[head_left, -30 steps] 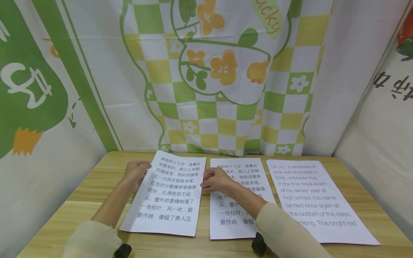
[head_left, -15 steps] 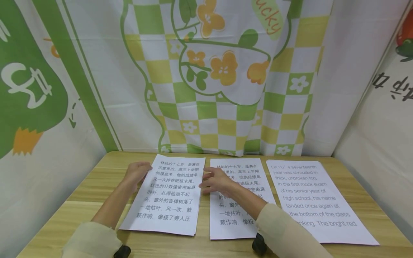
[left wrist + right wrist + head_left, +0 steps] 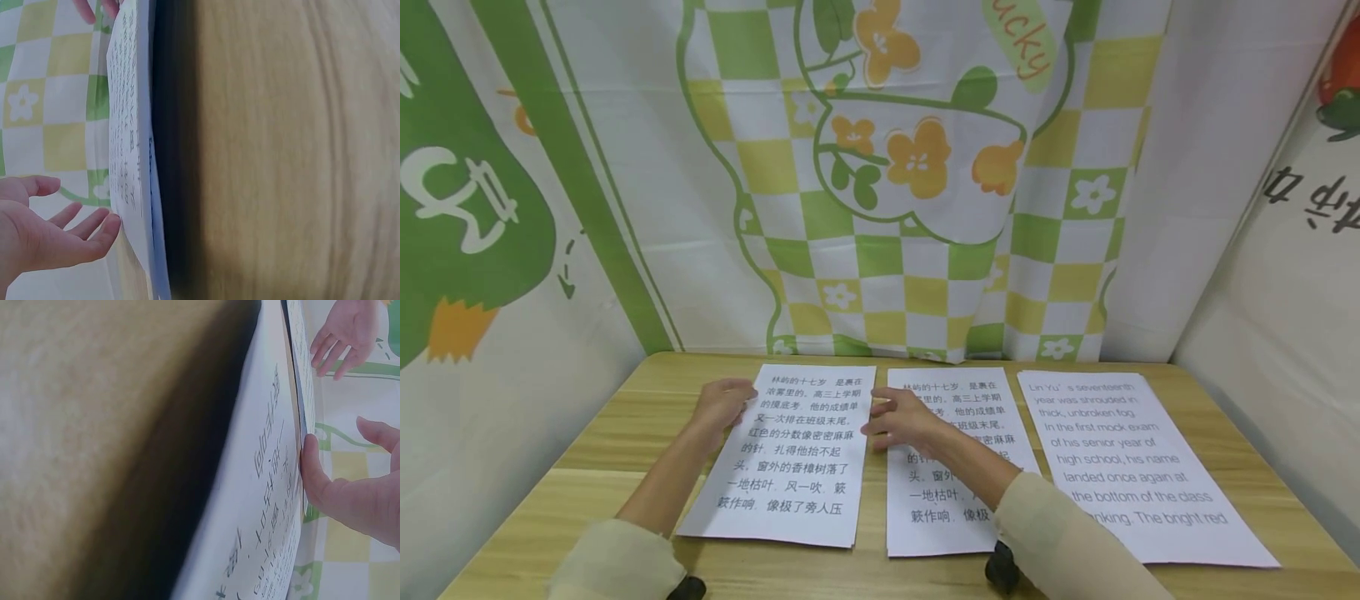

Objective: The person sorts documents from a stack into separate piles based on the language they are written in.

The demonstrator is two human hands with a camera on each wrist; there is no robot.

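1. Left hand [image 3: 724,408]: fingers relaxed and apart, nothing gripped. Fingertips look to be against the left edge of the left stack [image 3: 790,458].
2. Right hand [image 3: 902,417]: also wide, thumb and fingers separated, nothing held. Fingertips at the same stack's right edge; I can't gauge pressure from here.
3. Left stack lies on the table [image 3: 550,525] between both hands, Chinese print up. Left wrist view shows me a lower sheet splaying from the rest along the near edge (so not one neat block).
4. Risk, my call: uneven side pressure could skew the stack or bow the top sheets, since thin loose paper has little stiffness.
5. Second risk: right forearm and right sleeve [image 3: 1067,533] cross the middle stack [image 3: 936,508]. A low cuff could drag its pages; I can't tell if there's contact.
6. Materials: paper is white, thin, rectangular, straight-cut. Table is pale wood grain, sleeve plain beige fabric. Right stack [image 3: 1138,467] carries English print.
7. Farthest out: cloth [image 3: 917,292] in green, yellow and white checks, flower-printed, hanging in soft folds.
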